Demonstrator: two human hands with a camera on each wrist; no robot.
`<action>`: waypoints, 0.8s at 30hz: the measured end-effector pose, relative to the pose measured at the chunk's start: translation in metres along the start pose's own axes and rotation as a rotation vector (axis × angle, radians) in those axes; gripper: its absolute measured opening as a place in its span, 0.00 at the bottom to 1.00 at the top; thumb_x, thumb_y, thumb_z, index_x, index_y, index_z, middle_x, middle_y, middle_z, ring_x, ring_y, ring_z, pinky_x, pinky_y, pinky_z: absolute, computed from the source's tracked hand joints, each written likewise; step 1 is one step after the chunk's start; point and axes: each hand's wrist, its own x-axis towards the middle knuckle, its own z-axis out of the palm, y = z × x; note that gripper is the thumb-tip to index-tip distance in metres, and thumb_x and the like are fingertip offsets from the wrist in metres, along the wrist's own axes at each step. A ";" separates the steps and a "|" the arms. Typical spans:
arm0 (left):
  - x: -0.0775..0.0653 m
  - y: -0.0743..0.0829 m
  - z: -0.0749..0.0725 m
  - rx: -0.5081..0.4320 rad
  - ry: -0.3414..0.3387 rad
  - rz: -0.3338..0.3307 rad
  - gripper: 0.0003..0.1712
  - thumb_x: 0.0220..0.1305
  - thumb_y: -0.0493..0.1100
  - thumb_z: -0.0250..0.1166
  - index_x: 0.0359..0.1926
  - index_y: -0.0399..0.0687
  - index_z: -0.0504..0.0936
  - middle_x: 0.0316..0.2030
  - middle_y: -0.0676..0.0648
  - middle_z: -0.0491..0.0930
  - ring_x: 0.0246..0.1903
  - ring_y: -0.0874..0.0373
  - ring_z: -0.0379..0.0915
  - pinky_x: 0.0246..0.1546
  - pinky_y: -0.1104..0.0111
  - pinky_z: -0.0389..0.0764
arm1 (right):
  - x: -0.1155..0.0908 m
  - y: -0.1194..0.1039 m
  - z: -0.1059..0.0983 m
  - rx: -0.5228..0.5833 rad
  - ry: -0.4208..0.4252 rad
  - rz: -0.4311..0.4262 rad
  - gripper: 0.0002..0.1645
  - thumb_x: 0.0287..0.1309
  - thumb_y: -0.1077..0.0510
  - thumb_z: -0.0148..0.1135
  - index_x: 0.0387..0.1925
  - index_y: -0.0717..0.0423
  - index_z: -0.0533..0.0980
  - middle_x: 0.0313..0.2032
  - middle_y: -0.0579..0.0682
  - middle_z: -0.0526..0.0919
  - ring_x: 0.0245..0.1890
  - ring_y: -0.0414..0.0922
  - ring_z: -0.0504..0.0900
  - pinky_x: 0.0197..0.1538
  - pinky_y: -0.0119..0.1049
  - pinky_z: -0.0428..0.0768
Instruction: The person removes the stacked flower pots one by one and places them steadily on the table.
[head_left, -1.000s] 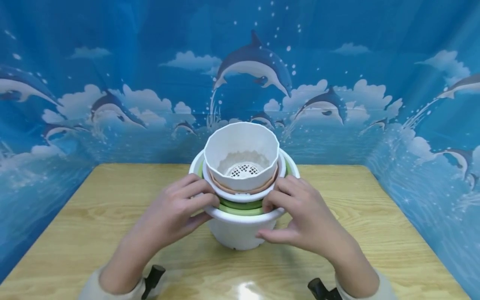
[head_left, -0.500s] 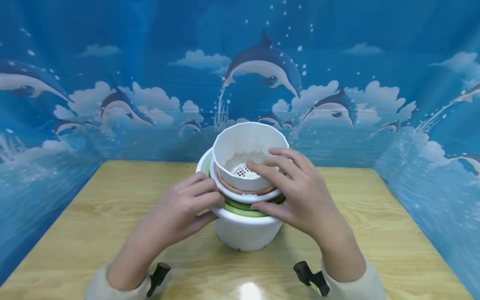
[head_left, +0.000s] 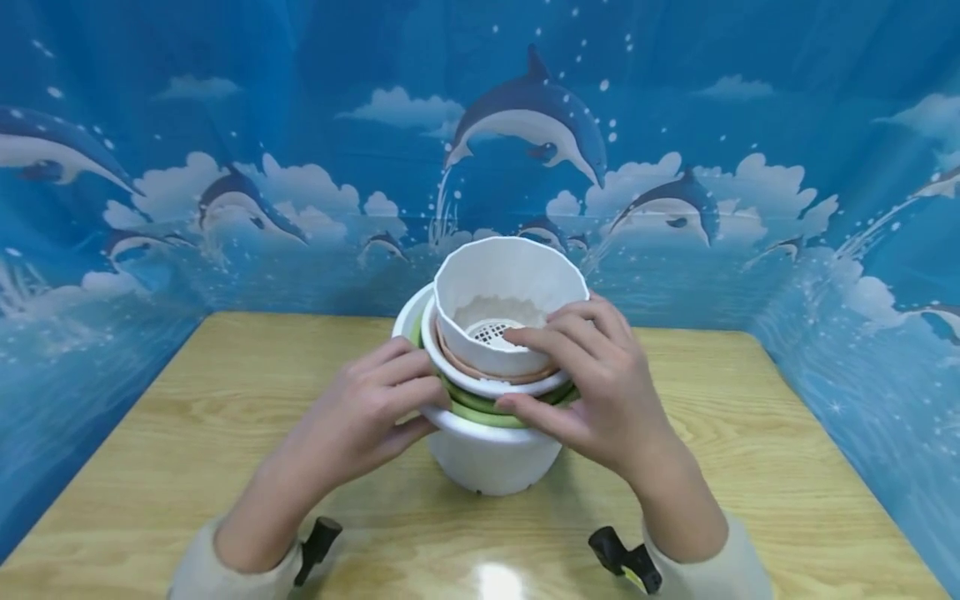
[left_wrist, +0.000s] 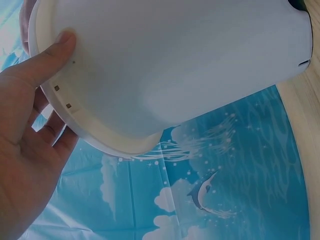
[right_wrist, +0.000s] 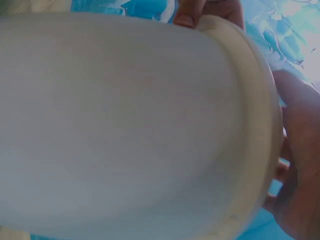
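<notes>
Several plastic flowerpots stand nested in one stack on the table. On top is a small white pot (head_left: 480, 271) with a faceted rim and a grated, dirt-stained bottom. Below it show a peach rim, a white rim (head_left: 487, 387) and green rims (head_left: 487, 417), all inside a large white pot (head_left: 491, 462). My left hand (head_left: 382, 408) grips the large pot's rim; in the left wrist view its thumb (left_wrist: 62, 45) presses the outer wall. My right hand (head_left: 596, 375) holds the top pot's right side, fingers over its rim and thumb near the green rims. Its exact contact is partly hidden.
The wood-grain table (head_left: 225, 442) spreads around the stack. A blue curtain (head_left: 337, 192) printed with dolphins encloses the back and sides. Black wrist mounts (head_left: 318, 542) stick out by both sleeves.
My right hand has moved from the large pot's rim up and inward to the small white top pot. The left hand keeps its grip. The view has shifted slightly.
</notes>
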 end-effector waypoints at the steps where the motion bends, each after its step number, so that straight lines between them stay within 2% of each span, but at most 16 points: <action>1: 0.000 0.000 0.000 0.000 -0.004 -0.007 0.15 0.49 0.41 0.80 0.33 0.57 0.81 0.43 0.57 0.82 0.47 0.59 0.74 0.46 0.66 0.83 | 0.000 0.000 -0.002 0.008 -0.016 -0.002 0.27 0.64 0.34 0.60 0.49 0.49 0.83 0.39 0.48 0.85 0.48 0.51 0.77 0.66 0.57 0.67; 5: 0.000 0.000 0.000 -0.004 -0.009 -0.020 0.15 0.49 0.41 0.80 0.33 0.58 0.81 0.43 0.57 0.82 0.47 0.60 0.73 0.45 0.67 0.83 | -0.001 0.003 -0.011 0.019 -0.052 -0.017 0.18 0.65 0.49 0.59 0.51 0.53 0.82 0.44 0.50 0.86 0.53 0.52 0.79 0.73 0.61 0.59; 7: -0.001 0.000 0.000 -0.007 -0.009 -0.022 0.14 0.50 0.41 0.79 0.33 0.58 0.81 0.42 0.57 0.81 0.47 0.60 0.73 0.45 0.67 0.83 | -0.001 0.005 -0.015 0.040 -0.062 -0.027 0.18 0.61 0.56 0.61 0.52 0.54 0.82 0.45 0.50 0.85 0.56 0.53 0.79 0.73 0.59 0.61; 10: -0.001 0.000 0.000 -0.007 -0.006 -0.024 0.15 0.50 0.41 0.80 0.33 0.58 0.81 0.42 0.57 0.81 0.47 0.60 0.73 0.46 0.67 0.82 | -0.002 0.005 -0.018 0.060 -0.074 -0.039 0.17 0.59 0.62 0.64 0.51 0.55 0.82 0.46 0.50 0.85 0.58 0.54 0.79 0.72 0.57 0.64; 18: -0.003 -0.001 0.000 -0.004 -0.005 -0.027 0.15 0.48 0.41 0.80 0.33 0.58 0.81 0.42 0.57 0.81 0.47 0.60 0.73 0.45 0.66 0.83 | -0.002 0.006 -0.013 0.014 -0.013 -0.025 0.09 0.58 0.63 0.66 0.42 0.55 0.84 0.41 0.51 0.87 0.50 0.51 0.82 0.70 0.56 0.67; 21: -0.002 -0.001 0.000 -0.006 -0.011 -0.033 0.15 0.49 0.41 0.80 0.34 0.58 0.81 0.42 0.58 0.81 0.48 0.60 0.73 0.46 0.66 0.82 | -0.001 0.004 -0.013 -0.010 0.028 -0.029 0.07 0.62 0.59 0.64 0.40 0.56 0.84 0.39 0.51 0.86 0.47 0.50 0.82 0.70 0.56 0.68; 24: -0.001 0.000 -0.001 -0.008 -0.012 -0.031 0.15 0.49 0.41 0.80 0.34 0.58 0.82 0.43 0.58 0.81 0.48 0.60 0.73 0.46 0.66 0.82 | 0.000 0.002 -0.015 -0.016 0.091 -0.042 0.10 0.67 0.56 0.61 0.39 0.57 0.84 0.37 0.52 0.86 0.44 0.50 0.82 0.69 0.57 0.68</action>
